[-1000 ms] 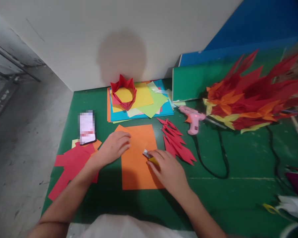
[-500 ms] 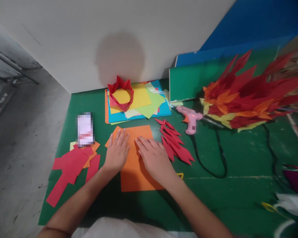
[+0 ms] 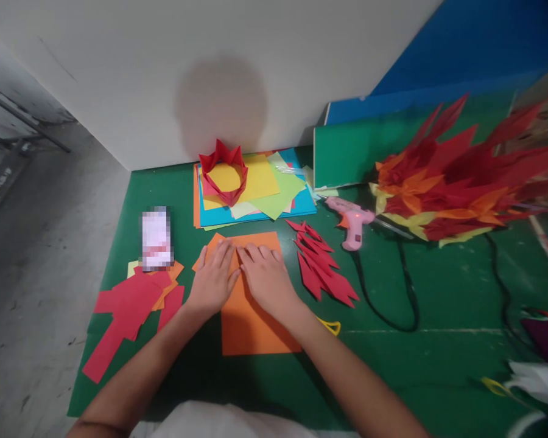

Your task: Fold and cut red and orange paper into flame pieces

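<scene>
On the green surface just in front of you, the orange sheet lies flat, its far left corner seemingly folded. Your left hand and right hand rest side by side at its far edge, each grip spread flat, holding nothing, only pressing paper. This looks like a fold being flattened; the next move calls for even pressure along the crease, clear of the red cut pieces just beside it.
</scene>
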Demonstrator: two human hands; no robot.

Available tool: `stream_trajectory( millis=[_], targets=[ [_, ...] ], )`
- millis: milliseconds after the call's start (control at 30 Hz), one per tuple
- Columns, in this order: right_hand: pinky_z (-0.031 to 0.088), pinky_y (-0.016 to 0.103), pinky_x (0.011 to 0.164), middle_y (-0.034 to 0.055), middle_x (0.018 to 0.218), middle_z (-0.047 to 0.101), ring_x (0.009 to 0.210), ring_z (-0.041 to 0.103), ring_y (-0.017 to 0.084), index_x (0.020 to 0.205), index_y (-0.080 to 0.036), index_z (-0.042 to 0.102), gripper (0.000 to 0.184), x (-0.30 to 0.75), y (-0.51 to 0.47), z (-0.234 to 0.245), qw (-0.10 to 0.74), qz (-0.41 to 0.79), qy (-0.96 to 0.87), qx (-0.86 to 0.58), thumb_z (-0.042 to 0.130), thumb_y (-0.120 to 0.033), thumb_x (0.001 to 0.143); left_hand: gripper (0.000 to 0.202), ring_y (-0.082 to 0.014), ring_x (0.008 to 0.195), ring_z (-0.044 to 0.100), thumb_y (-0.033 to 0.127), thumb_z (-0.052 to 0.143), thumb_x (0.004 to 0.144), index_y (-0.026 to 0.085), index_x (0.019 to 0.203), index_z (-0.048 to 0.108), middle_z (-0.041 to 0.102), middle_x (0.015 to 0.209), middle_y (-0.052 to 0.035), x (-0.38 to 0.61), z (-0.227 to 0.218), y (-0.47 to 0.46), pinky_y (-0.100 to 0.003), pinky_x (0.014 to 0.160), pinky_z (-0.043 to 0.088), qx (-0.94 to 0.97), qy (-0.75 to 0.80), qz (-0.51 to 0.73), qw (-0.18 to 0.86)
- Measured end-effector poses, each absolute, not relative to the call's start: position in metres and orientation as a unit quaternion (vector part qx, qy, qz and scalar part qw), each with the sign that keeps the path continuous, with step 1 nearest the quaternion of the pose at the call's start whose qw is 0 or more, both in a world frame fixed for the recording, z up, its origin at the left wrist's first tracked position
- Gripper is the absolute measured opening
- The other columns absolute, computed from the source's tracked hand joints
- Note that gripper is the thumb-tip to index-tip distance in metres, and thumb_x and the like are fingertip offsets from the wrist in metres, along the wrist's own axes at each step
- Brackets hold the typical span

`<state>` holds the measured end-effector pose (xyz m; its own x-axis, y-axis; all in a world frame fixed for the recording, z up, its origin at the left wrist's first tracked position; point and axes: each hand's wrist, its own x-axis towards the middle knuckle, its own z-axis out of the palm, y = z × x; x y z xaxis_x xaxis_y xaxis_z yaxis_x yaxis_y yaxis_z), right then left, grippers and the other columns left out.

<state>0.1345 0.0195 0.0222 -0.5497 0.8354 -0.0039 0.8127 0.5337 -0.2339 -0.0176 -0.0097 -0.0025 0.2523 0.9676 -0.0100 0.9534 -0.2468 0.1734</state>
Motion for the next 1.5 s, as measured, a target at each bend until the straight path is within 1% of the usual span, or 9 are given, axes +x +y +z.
stream_trajectory(
  millis=[133,367,533,667,833,900,1100,1333,1500],
  targets=[
    [0.032,0.039,0.074,0.0120,0.108,0.061,0.092,0.047,0.026,0.127,-0.012,0.052,0.037,0.139,0.019,0.025,0.045,0.096,-0.874,-0.474,0.036,-0.016,0.094,0.052,-0.0265,0.138,0.032,0.036,0.035,0.096,0.016,0.143,0.035,0.037,0.149,-0.0103,-0.021,0.001,-0.008,-0.048,0.117,0.012,0.795,0.599,0.058,0.070],
    [0.030,0.037,0.071,0.0106,0.110,0.061,0.092,0.047,0.026,0.117,-0.017,0.059,0.031,0.177,0.001,0.032,0.018,0.072,-0.863,-0.500,0.043,-0.015,0.090,0.055,-0.0251,0.139,0.029,0.037,0.036,0.095,0.015,0.145,0.031,0.032,0.151,-0.0095,-0.028,0.000,-0.008,-0.045,0.117,0.010,0.810,0.582,0.042,0.062],
    [0.030,0.036,0.073,0.0104,0.112,0.061,0.092,0.048,0.024,0.118,-0.017,0.058,0.033,0.191,-0.010,0.033,0.022,0.058,-0.857,-0.511,0.044,-0.011,0.089,0.049,-0.0264,0.139,0.030,0.032,0.037,0.095,0.018,0.141,0.039,0.036,0.149,-0.0108,-0.023,0.004,-0.006,-0.045,0.115,0.020,0.812,0.579,0.047,0.056],
    [0.030,0.036,0.072,0.0095,0.111,0.062,0.090,0.048,0.024,0.115,-0.018,0.060,0.028,0.192,-0.013,0.030,0.051,0.051,-0.851,-0.520,0.044,-0.017,0.092,0.046,-0.0309,0.137,0.031,0.033,0.041,0.093,0.020,0.137,0.045,0.041,0.143,-0.0132,-0.014,0.002,-0.005,-0.048,0.111,0.028,0.802,0.592,0.065,0.050],
    [0.034,0.036,0.073,0.0109,0.112,0.061,0.092,0.051,0.025,0.123,-0.020,0.054,0.036,0.196,-0.025,0.023,0.084,0.081,-0.852,-0.511,0.052,-0.034,0.090,0.051,-0.0363,0.138,0.025,0.044,0.044,0.092,0.019,0.136,0.046,0.036,0.145,-0.0158,-0.009,-0.005,-0.006,-0.051,0.108,0.031,0.798,0.595,0.087,0.045],
    [0.037,0.036,0.072,0.0111,0.108,0.061,0.090,0.052,0.024,0.123,-0.019,0.054,0.036,0.198,-0.031,0.020,0.086,0.105,-0.855,-0.501,0.053,-0.032,0.089,0.052,-0.0359,0.138,0.025,0.044,0.043,0.092,0.019,0.138,0.045,0.034,0.146,-0.0156,-0.011,-0.005,-0.006,-0.051,0.109,0.029,0.803,0.588,0.086,0.050],
    [0.043,0.032,0.065,0.0084,0.090,0.061,0.076,0.055,0.021,0.119,-0.022,0.059,0.031,0.206,-0.039,0.016,0.109,0.141,-0.858,-0.482,0.041,-0.021,0.093,0.055,-0.0329,0.140,0.023,0.049,0.039,0.093,0.021,0.141,0.040,0.031,0.149,-0.0152,-0.023,-0.002,-0.006,-0.051,0.112,0.024,0.826,0.559,0.049,0.054],
    [0.045,0.032,0.067,0.0104,0.091,0.061,0.076,0.054,0.020,0.116,-0.017,0.064,0.032,0.218,-0.044,0.006,0.152,0.118,-0.841,-0.506,0.042,-0.027,0.095,0.060,-0.0338,0.143,0.016,0.053,0.038,0.093,0.022,0.144,0.034,0.015,0.156,-0.0138,-0.031,-0.006,-0.005,-0.051,0.113,0.020,0.845,0.532,0.015,0.049],
    [0.044,0.031,0.066,0.0099,0.091,0.060,0.075,0.053,0.020,0.116,-0.018,0.065,0.031,0.220,-0.044,0.004,0.154,0.103,-0.843,-0.505,0.045,-0.027,0.094,0.060,-0.0334,0.143,0.015,0.054,0.037,0.093,0.022,0.144,0.034,0.011,0.157,-0.0139,-0.030,-0.006,-0.005,-0.050,0.113,0.020,0.843,0.536,0.021,0.046]
  ],
)
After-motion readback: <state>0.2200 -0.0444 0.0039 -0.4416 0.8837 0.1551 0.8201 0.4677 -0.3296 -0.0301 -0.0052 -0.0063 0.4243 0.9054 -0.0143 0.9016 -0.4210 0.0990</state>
